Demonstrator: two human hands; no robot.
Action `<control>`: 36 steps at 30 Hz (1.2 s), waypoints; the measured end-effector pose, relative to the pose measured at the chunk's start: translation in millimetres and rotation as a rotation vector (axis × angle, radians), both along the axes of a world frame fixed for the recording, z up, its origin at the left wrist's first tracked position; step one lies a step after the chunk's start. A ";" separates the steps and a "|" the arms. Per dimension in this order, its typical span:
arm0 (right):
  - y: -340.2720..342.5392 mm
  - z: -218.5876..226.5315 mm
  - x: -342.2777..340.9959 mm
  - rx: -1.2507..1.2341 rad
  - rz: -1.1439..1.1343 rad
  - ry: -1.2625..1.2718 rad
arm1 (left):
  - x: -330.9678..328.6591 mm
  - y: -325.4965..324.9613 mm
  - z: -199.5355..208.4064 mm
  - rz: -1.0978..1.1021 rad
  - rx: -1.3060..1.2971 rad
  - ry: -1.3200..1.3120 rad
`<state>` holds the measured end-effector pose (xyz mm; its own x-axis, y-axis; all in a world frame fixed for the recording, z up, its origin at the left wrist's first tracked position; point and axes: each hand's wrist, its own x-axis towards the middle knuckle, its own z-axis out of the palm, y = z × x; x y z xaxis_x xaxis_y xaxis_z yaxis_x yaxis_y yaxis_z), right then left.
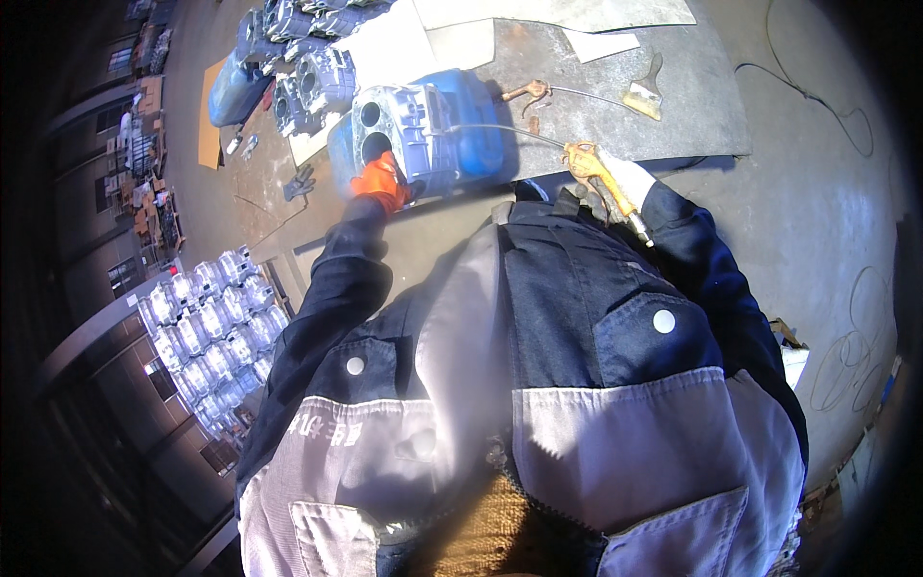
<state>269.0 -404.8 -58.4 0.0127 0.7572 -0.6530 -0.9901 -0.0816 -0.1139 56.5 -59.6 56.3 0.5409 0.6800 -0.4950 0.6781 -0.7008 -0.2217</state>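
A grey metal casting (415, 130) with round bores rests on a blue plastic drum (476, 120) lying on the table. My left hand (382, 183), in an orange glove, grips the casting's near left edge by the lower bore; some fingertips are hidden there. My right hand (623, 175), in a white glove, is closed around a yellow-orange air blow gun (601, 178). From the gun a thin metal tube (510, 129) runs left, its end at the casting's right side.
A second blow gun (531, 91) and a flat brush (644, 91) lie on the metal-topped table (697, 115). More castings (317, 79) are heaped at the far left, near another blue drum (236, 91). A dark glove (300, 183) lies left. Shiny castings (212, 332) stand in rows beyond.
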 end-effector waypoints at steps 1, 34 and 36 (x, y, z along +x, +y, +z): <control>-0.2 -2.0 -0.3 -0.009 0.003 -0.011 | 0.4 -0.5 0.4 0.000 -0.001 -0.003; 41.9 55.8 15.5 -0.241 0.352 -1.032 | 22.7 21.9 -49.3 -0.048 0.095 -0.249; 34.1 44.2 19.0 -0.249 0.440 -1.139 | 36.0 38.2 -47.9 -0.077 0.030 -0.453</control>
